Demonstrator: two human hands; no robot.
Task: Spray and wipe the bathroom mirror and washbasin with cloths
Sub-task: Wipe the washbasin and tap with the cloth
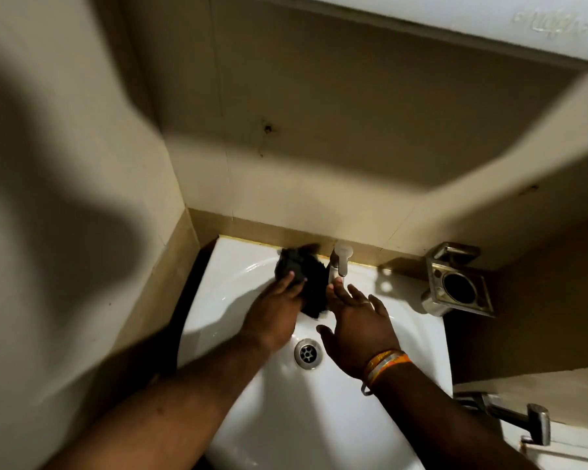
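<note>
Cloth (302,283): dark, bunched, lying at the back of the basin (238,300), against the rear rim, just left of the tap (341,262).
L hand (279,310): I see it on the cloth's near-left side, fingers curled onto the fabric, gripping it. Forearm comes in from lower left.
R hand (357,320): fingers spread and relaxed, holding nothing, hovering over the bowl just right of the cloth, fingertips near the tap base. Can't tell if it touches the cloth. Orange and pale bands (386,364) on the wrist.
Basin: white, glossy, set into a corner. Drain (308,353) w/ metal ring, mid-bowl, betw. the two wrists.
Tap: pale, single lever, centred on the back rim.
Holder (459,283): metal, wall-mounted, right of the basin, w/ a round opening.
Sprayer (520,418): metal, lower right, near a white surface.
Wall (286,130): beige tile, shadowed, one dark spot above the basin.
Cabinet (455,25): white underside, top right, embossed lettering too blurred to read.
</note>
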